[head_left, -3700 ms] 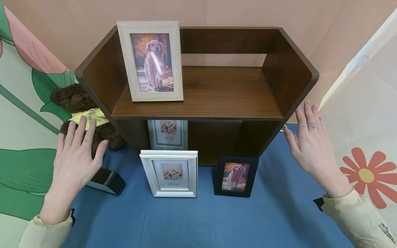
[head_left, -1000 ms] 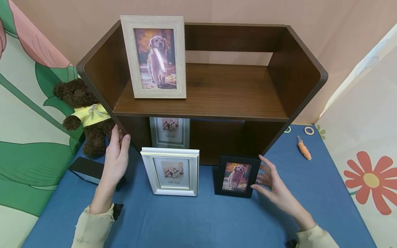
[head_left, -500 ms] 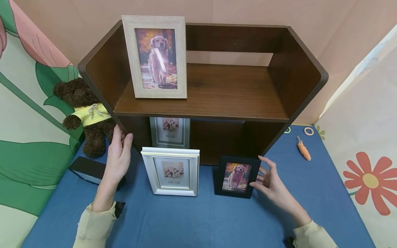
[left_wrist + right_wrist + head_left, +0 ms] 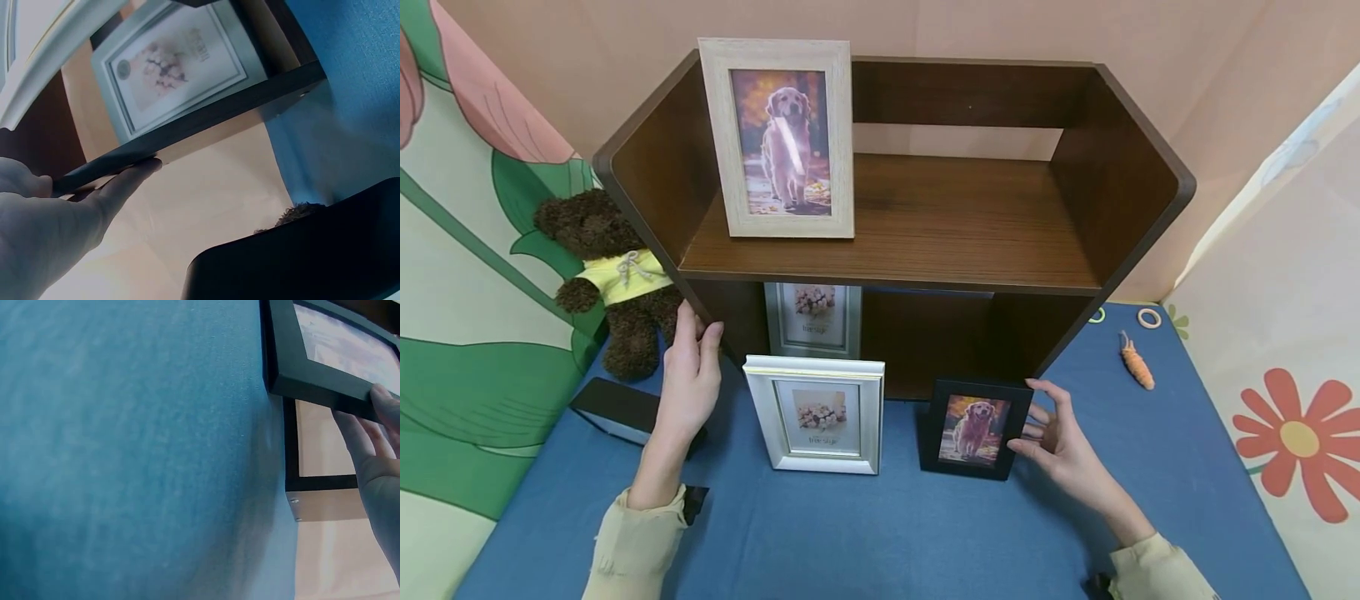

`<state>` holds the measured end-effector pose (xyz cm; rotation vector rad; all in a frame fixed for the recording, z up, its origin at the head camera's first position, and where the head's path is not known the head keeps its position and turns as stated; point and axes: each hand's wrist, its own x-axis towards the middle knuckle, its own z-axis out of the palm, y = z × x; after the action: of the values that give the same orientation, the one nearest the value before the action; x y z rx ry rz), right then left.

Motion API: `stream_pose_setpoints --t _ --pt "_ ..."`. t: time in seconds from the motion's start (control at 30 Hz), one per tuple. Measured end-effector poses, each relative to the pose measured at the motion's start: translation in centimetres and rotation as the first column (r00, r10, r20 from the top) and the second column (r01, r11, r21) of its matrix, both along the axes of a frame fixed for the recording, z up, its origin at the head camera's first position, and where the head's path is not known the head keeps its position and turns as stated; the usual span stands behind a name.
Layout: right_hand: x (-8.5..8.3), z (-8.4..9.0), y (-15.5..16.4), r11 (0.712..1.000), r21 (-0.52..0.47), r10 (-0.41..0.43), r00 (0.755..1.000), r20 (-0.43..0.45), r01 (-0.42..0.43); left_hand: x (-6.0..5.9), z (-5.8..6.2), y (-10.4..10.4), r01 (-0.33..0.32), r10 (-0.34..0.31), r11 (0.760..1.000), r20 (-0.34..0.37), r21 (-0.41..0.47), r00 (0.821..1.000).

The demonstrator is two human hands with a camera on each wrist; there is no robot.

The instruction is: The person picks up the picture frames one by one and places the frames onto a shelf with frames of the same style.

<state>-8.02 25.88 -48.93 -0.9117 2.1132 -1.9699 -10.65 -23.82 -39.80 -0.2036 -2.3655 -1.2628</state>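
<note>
My left hand [image 4: 688,379] grips the lower left side panel of a dark brown two-tier shelf [image 4: 955,225]; in the left wrist view, the thumb and fingers lie on opposite sides of the panel [image 4: 206,122]. On the right, my right hand [image 4: 1063,446] holds the right edge of a black picture frame [image 4: 973,428] with a dog photo, thumb at the front and fingers behind. This frame stands on the blue cloth, leaning back slightly. Beside it stands a silver-white picture frame [image 4: 816,417] with a flower print. A similar grey-green picture frame [image 4: 814,321] sits inside the lower tier.
A large whitish picture frame [image 4: 786,142] stands on the upper tier's left. A brown teddy bear [image 4: 632,292] and a black box [image 4: 617,408] lie left of the shelf. A toy carrot [image 4: 1137,364], a beige ring [image 4: 1148,317] and a green ring [image 4: 1097,315] lie right.
Both hands, first spread open at the sides, have moved inward: the left onto the shelf's side panel, the right onto the black picture frame. During the last second they have barely moved.
</note>
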Motion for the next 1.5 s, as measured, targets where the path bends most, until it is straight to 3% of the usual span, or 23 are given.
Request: stream_pose_setpoints --t 0.37,0.7,1.13,1.5 --pt "0.3 0.2 0.1 1.000 -0.014 0.015 1.000 0.012 -0.015 0.1 -0.1 0.2 -0.052 0.048 0.995 -0.052 -0.081 0.998" --pt "0.8 0.9 0.0 0.999 -0.032 0.019 0.999 0.026 -0.019 0.0 -0.2 0.2 -0.095 0.088 0.990 -0.075 -0.101 0.993" --pt "1.4 2.1 0.1 1.000 -0.018 0.002 0.999 0.033 -0.002 -0.2 -0.3 0.3 -0.092 0.079 0.989 -0.110 -0.114 0.991" --pt "1.6 3.1 0.1 1.000 -0.018 0.015 1.000 0.021 -0.015 -0.1 -0.3 0.3 -0.097 0.086 0.989 -0.099 -0.109 0.991"
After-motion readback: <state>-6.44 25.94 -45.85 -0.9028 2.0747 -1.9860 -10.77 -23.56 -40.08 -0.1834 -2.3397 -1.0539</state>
